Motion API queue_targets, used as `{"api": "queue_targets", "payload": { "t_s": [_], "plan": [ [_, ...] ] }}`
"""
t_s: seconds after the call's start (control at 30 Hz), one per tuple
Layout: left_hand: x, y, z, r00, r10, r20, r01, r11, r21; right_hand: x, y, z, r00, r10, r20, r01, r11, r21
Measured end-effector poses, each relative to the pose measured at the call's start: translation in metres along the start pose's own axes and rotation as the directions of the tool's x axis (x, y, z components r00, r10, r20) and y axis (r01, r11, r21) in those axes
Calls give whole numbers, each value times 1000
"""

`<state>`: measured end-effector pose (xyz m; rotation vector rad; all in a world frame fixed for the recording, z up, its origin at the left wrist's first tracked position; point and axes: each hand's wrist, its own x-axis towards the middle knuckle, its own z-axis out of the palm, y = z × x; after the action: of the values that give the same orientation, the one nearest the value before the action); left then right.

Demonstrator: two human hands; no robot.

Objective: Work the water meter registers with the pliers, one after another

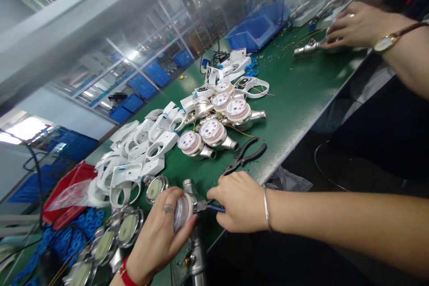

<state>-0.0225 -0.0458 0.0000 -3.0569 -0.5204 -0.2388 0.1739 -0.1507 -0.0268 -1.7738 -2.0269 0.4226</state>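
Observation:
My left hand [166, 225] is wrapped around a water meter [182, 214] with a clear round cover, held tilted at the table's near edge. My right hand [238, 201], with a bracelet at the wrist, is closed on a thin dark-blue piece [217, 208] whose end meets the meter's metal fitting; its kind cannot be made out. Just beyond that hand lie black-handled pliers [250, 154]. Several finished-looking water meters [212, 132] with red-marked dials stand further along. Below my left hand is a metal pipe fixture [197, 257].
White plastic brackets [136, 143] are heaped at the left. Open meter bodies [129, 229], a blue heap [72, 237] and a red bin [69, 192] sit nearer. A blue tray [256, 31] stands at the back. Another person's hand [360, 27] holds a metal part [306, 48].

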Motion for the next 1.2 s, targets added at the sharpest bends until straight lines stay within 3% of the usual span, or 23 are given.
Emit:
{"api": "queue_targets", "payload": {
  "t_s": [0.2, 0.4, 0.53, 0.6, 0.67, 0.77, 0.9, 0.97, 1.1, 1.2],
  "plan": [
    [-1, -2, 2, 1000, -7, -25, 7, 1000, -2, 5, 7, 2, 993, 80, 89, -97, 974, 205],
    [-5, -3, 3, 999, -30, -33, 30, 1000, -1, 1, -3, 9, 994, 50, -96, -50, 999, -8],
    [-4, -2, 6, 993, -117, -5, 117, 993, -21, 4, -2, 13, 986, 154, -63, -143, 977, 159],
    [-5, -2, 10, 988, -149, -45, 149, 989, -14, 5, -4, 20, 969, 245, -37, -220, 921, 322],
    [-9, -3, 15, 978, -171, -122, 172, 985, 2, 6, -10, 31, 943, 332, 15, -293, 809, 509],
    [-19, -5, 23, 959, -185, -213, 193, 981, 15, 5, -19, 45, 921, 384, 58, -321, 667, 672],
    [-24, -7, 23, 948, -199, -249, 211, 977, 22, -1, -18, 48, 915, 398, -70, -277, 744, 608],
    [-21, -8, 18, 958, -195, -209, 205, 979, 26, -6, -14, 46, 913, 392, -110, -265, 778, 570],
    [-10, -9, 7, 988, -136, -71, 135, 991, -8, -7, -15, 45, 939, 325, -109, -197, 771, 605],
    [-6, -8, 9, 984, -136, -111, 126, 988, -89, 4, -22, 50, 938, 313, -148, -145, 745, 652]
  ]
}}
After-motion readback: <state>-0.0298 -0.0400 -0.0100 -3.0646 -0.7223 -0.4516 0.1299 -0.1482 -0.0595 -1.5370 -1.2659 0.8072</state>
